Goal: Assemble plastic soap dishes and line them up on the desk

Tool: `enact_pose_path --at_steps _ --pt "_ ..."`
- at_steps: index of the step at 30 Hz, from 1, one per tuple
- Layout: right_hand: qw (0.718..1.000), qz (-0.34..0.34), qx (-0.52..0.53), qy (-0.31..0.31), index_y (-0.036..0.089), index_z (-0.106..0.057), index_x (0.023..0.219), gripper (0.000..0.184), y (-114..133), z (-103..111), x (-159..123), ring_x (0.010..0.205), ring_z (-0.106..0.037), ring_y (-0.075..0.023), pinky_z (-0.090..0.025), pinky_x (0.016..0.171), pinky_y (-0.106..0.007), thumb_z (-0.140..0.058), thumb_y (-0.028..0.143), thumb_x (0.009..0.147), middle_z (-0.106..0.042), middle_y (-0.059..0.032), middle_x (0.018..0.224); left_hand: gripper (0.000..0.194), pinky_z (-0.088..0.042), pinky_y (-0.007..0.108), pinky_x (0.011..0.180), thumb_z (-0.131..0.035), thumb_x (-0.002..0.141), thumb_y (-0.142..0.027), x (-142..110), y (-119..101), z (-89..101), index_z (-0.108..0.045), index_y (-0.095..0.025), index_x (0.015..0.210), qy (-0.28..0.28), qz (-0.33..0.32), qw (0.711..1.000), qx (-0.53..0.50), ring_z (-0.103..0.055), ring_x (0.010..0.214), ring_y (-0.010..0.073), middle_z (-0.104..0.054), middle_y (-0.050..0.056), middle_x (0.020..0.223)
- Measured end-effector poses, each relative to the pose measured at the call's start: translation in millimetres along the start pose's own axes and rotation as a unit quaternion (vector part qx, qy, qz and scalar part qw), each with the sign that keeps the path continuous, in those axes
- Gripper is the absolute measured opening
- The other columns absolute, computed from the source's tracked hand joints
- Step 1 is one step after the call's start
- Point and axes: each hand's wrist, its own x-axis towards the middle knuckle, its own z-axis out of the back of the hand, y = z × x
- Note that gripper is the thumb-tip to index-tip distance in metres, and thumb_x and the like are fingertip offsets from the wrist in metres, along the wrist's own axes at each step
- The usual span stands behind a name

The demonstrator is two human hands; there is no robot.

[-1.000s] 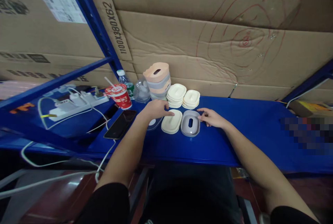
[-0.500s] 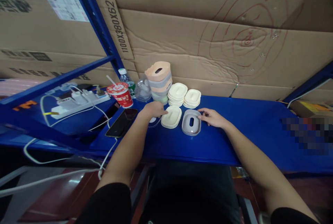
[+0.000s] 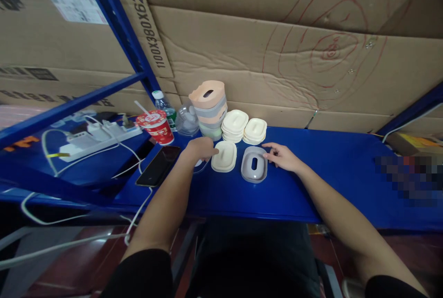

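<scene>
My left hand (image 3: 203, 149) is closed, its fingertips at the left edge of a cream rounded-rectangular lid (image 3: 224, 157) with a raised middle. This lid lies on the blue tabletop. To its right is a grey shallow lid (image 3: 254, 174) with a raised rim and an oval slot. My right hand (image 3: 279, 156) has curled fingers, with thumb and index at this grey lid's right rim. Just behind stand a stack of cream lids (image 3: 235, 122) and a smaller cream stack (image 3: 255, 128). Part of a clear round lid (image 3: 202, 167) shows under my left wrist.
Peach and grey containers (image 3: 208, 99) stand stacked at the back, beside a clear plastic dome (image 3: 187, 120). A red drink cup (image 3: 157, 128), a water bottle (image 3: 166, 110), a phone (image 3: 158, 166) and a power strip (image 3: 98, 143) are on the left. Cardboard (image 3: 224, 49) walls the back.
The cream lid has shifted and turned slightly with my left hand. My right hand stays at the grey lid's rim. The whole view has moved a little.
</scene>
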Motion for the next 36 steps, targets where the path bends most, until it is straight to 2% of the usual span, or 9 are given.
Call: enact_pose_path --at_steps 3,6,10,13,18,25,31,36 --pt "0.999 -0.011 0.046 0.013 0.017 -0.064 0.141 0.065 4 -4 -1 0.048 -0.059 -0.0138 -0.048 0.046 -0.026 -0.074 0.057 0.090 -0.065 0.0042 0.064 0.040 -0.048 0.029 0.064 -0.055 0.086 -0.037 1 1 -1.9 -0.065 -0.019 0.052 -0.004 -0.004 1.000 0.000 -0.070 0.060 0.0184 -0.077 0.009 0.071" --pt "0.996 -0.005 0.078 0.031 0.017 -0.069 0.133 0.061 5 -10 -2 0.049 -0.058 -0.0123 -0.048 0.046 -0.025 -0.078 0.057 0.087 -0.065 0.0039 0.066 0.038 -0.048 0.028 0.062 -0.057 0.087 -0.040 2 2 -2.6 -0.065 -0.019 0.057 -0.004 -0.001 1.000 -0.018 -0.069 0.058 0.0176 -0.077 0.008 0.071" --pt "0.993 0.005 0.112 0.031 0.020 -0.065 0.141 0.070 -1 -19 1 0.053 -0.060 -0.0119 -0.053 0.047 -0.026 -0.083 0.055 0.083 -0.072 0.0012 0.082 0.051 -0.046 0.028 0.060 -0.056 0.091 -0.057 6 5 -1.2 -0.063 -0.019 0.059 0.001 -0.010 0.999 -0.040 -0.068 0.058 0.0182 -0.076 0.008 0.070" --pt "0.991 -0.001 0.133 0.018 0.020 -0.060 0.147 0.077 -6 -21 3 0.053 -0.060 -0.0120 -0.053 0.046 -0.026 -0.084 0.054 0.082 -0.071 0.0022 0.081 0.055 -0.045 0.027 0.058 -0.053 0.092 -0.065 8 10 -0.6 -0.067 -0.019 0.067 -0.017 -0.011 0.998 -0.059 -0.067 0.057 0.0174 -0.075 0.006 0.069" --pt "0.989 -0.029 0.145 0.017 0.020 -0.057 0.149 0.078 -4 -16 4 0.052 -0.060 -0.0106 -0.051 0.045 -0.025 -0.083 0.050 0.082 -0.070 0.0024 0.084 0.053 -0.042 0.027 0.056 -0.053 0.092 -0.068 8 15 -2.5 -0.072 -0.019 0.085 -0.044 -0.012 0.996 -0.078 -0.067 0.056 0.0173 -0.075 0.004 0.068" --pt "0.987 -0.065 0.148 0.017 0.023 -0.060 0.144 0.071 4 -13 3 0.054 -0.062 -0.0112 -0.046 0.042 -0.022 -0.081 0.052 0.083 -0.070 0.0005 0.087 0.052 -0.042 0.028 0.059 -0.055 0.091 -0.070 4 9 -1.0 -0.072 -0.021 0.099 -0.071 -0.002 0.995 -0.076 -0.072 0.065 0.0209 -0.078 0.005 0.077" --pt "0.987 -0.063 0.148 0.017 0.021 -0.062 0.141 0.068 -4 -14 5 0.053 -0.063 -0.0110 -0.046 0.041 -0.022 -0.080 0.053 0.085 -0.069 0.0011 0.085 0.048 -0.043 0.029 0.063 -0.056 0.091 -0.067 10 11 -4.6 -0.072 -0.022 0.089 -0.058 -0.013 0.997 -0.056 -0.074 0.077 0.0235 -0.078 0.006 0.081" --pt "0.987 -0.072 0.144 0.021 0.022 -0.064 0.139 0.066 -8 -14 7 0.055 -0.064 -0.0113 -0.047 0.042 -0.021 -0.079 0.055 0.085 -0.071 -0.0004 0.088 0.046 -0.044 0.030 0.069 -0.056 0.092 -0.064 22 18 -12.9 -0.072 -0.022 0.083 -0.072 -0.044 0.996 -0.020 -0.074 0.097 0.0268 -0.080 0.010 0.099"
